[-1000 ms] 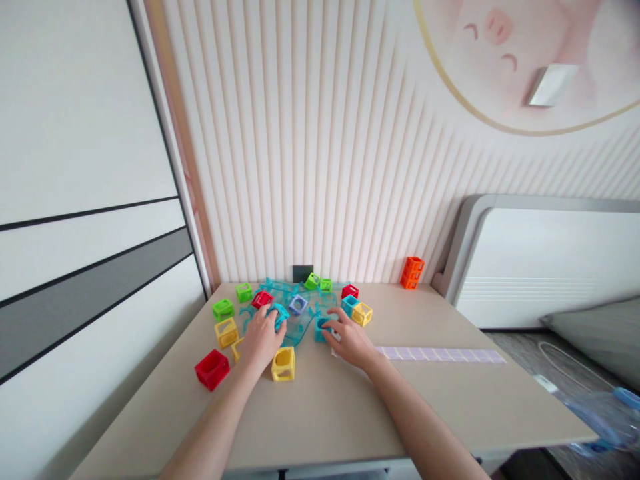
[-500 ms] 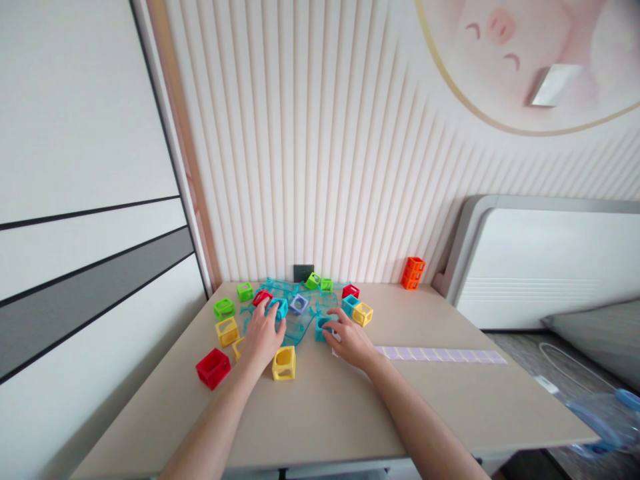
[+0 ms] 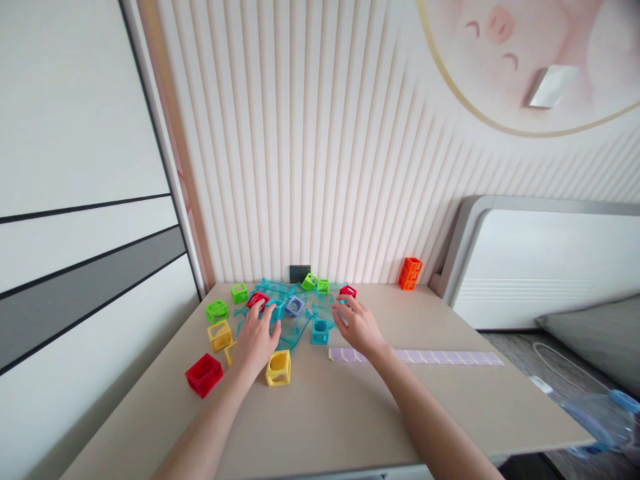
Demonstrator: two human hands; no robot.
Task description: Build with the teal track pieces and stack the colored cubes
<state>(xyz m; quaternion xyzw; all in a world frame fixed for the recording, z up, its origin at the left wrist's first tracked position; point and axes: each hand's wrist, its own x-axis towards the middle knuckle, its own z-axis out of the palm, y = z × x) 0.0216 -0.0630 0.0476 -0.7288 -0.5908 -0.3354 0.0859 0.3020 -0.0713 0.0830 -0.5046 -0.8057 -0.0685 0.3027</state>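
Note:
Hollow plastic cubes in several colours lie around a heap of clear teal pieces [image 3: 295, 327] on the beige table [image 3: 320, 407]. My left hand [image 3: 257, 340] rests on the heap, its fingers curled on a teal cube [image 3: 277, 310] next to a red cube [image 3: 257, 299]. My right hand [image 3: 357, 323] hovers behind and to the right of another teal cube [image 3: 320, 331], apart from it. Its fingers are loosely spread just in front of a red cube [image 3: 349, 291] and hide whatever lies beneath them. A yellow cube [image 3: 279, 368] sits by my left wrist.
A red cube [image 3: 203, 375], yellow cube [image 3: 220, 335] and green cubes [image 3: 217, 311] lie at the left. An orange cube stack [image 3: 410, 273] stands against the ribbed wall. A strip of lilac tiles [image 3: 425, 357] runs rightwards. A white bed headboard [image 3: 545, 260] is right of the table.
My right hand let go of the teal cube in the middle and moved back and right toward the red cube. My left hand stayed on its teal cube. The view shifted slightly.

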